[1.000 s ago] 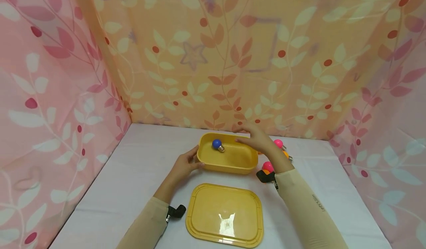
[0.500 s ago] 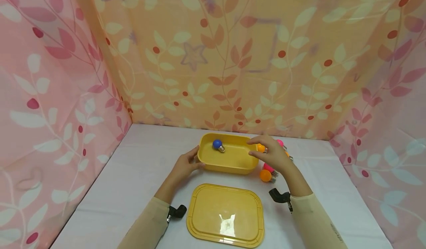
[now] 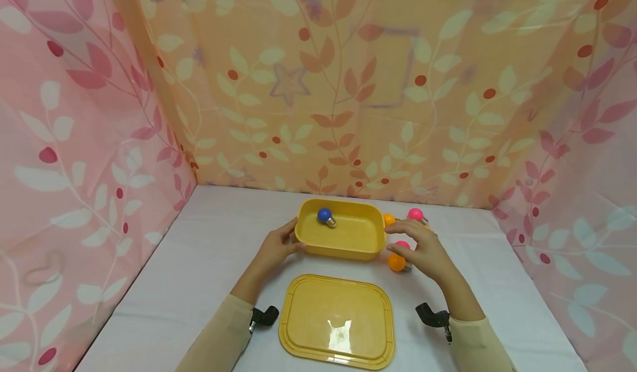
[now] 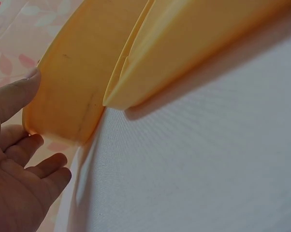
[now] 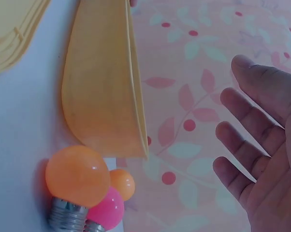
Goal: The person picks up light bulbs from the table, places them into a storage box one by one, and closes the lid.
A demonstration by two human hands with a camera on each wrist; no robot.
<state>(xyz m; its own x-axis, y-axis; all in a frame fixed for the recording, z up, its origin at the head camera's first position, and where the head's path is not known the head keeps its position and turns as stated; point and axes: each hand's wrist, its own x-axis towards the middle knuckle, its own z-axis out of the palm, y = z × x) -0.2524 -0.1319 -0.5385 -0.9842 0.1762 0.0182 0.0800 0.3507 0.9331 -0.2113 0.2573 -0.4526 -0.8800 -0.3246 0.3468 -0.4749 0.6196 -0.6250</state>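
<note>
A yellow plastic box (image 3: 343, 249) stands uncovered on the white cloth, with a blue light bulb (image 3: 325, 215) lying inside toward its left. My left hand (image 3: 275, 249) holds the box's left end between thumb and fingers; in the left wrist view the thumb (image 4: 20, 94) touches its wall. Just right of the box, my right hand (image 3: 420, 247) hovers with fingers spread and nothing in it. Under and around it lie an orange bulb (image 3: 396, 262), a pink bulb (image 3: 403, 244) partly hidden by the thumb, another orange bulb (image 3: 389, 220) and another pink bulb (image 3: 415, 214).
A flat yellow lid (image 3: 335, 319) lies on the cloth in front of the box. One more orange bulb (image 3: 428, 229) shows barely behind the right hand. Patterned curtains (image 3: 318, 84) enclose the table at the back and sides.
My right hand has moved from above the box's right side outward and toward me, over the bulbs. The left hand, box, blue bulb and lid stay where they were.
</note>
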